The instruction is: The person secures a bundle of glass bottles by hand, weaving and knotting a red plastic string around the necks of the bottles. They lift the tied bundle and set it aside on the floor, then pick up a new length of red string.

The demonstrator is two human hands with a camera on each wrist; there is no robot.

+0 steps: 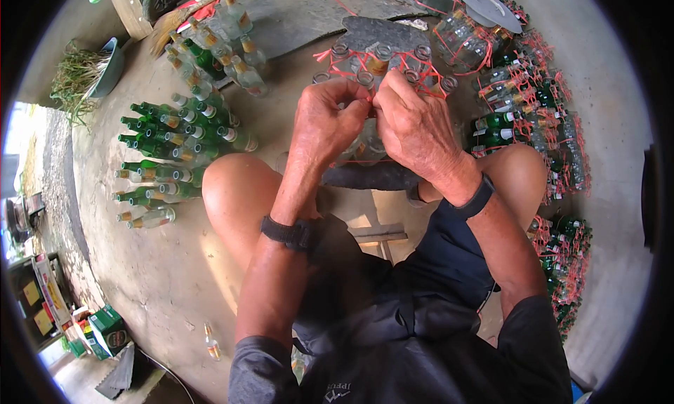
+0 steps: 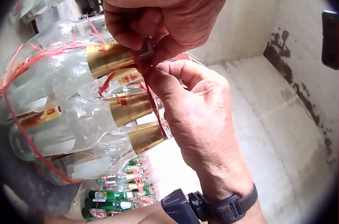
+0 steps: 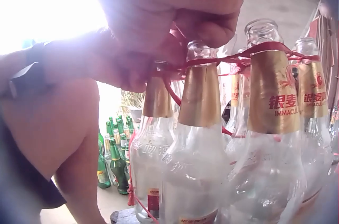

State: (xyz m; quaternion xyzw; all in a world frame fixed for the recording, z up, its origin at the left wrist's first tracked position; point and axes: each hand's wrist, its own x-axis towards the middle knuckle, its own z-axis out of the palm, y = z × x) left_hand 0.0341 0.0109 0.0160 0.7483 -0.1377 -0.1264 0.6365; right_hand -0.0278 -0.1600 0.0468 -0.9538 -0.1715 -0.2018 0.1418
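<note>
A bundle of clear glass bottles (image 3: 273, 155) with gold neck labels stands upright in front of the person. Red plastic string (image 3: 230, 57) runs round their necks. The left hand (image 1: 324, 120) and right hand (image 1: 415, 127) meet at the near side of the bundle, just over the bottle mouths. Thumb and fingertips of each hand pinch the string between them. In the left wrist view the pinched part of the string (image 2: 151, 89) lies beside a gold-labelled neck (image 2: 108, 59); the fingers partly hide it.
Loose green and clear bottles (image 1: 175, 134) stand in groups on the floor at left. String-tied bundles of bottles (image 1: 502, 134) line the right side. A single bottle (image 1: 212, 342) stands at lower left. A broom (image 1: 168, 32) and a basin of plants (image 1: 105, 70) are at the back left.
</note>
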